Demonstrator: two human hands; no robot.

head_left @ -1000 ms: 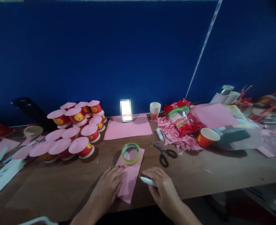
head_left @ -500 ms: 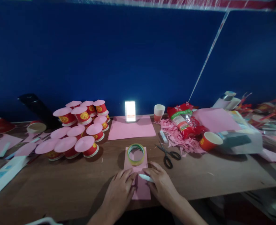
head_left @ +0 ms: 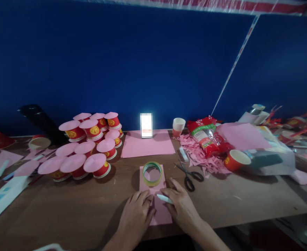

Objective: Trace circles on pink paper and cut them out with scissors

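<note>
A pink paper strip (head_left: 162,213) lies upright on the table in front of me, with a roll of clear yellowish tape (head_left: 153,183) flat on its far end. My left hand (head_left: 136,212) rests over the strip's left edge, palm down, fingers lying on the paper. On the right side of the strip, my right hand (head_left: 181,205) grips a white pen-like stick (head_left: 164,199), its tip pointing left across the paper. Just beyond that hand lie black-handled scissors (head_left: 190,176), blades partly apart.
Red paper cups with pink cone tops (head_left: 96,165) stand grouped at left. A pink paper stack (head_left: 148,148) and bright phone screen (head_left: 146,125) are at the back. To the right are pink shreds (head_left: 195,150), a red packet (head_left: 204,134) and a tipped cup (head_left: 237,160).
The view has shifted slightly. The near end of the pink strip has turned a little to the right; both hands keep nearly the same pose on it, and the pen-like stick stays in my right hand.
</note>
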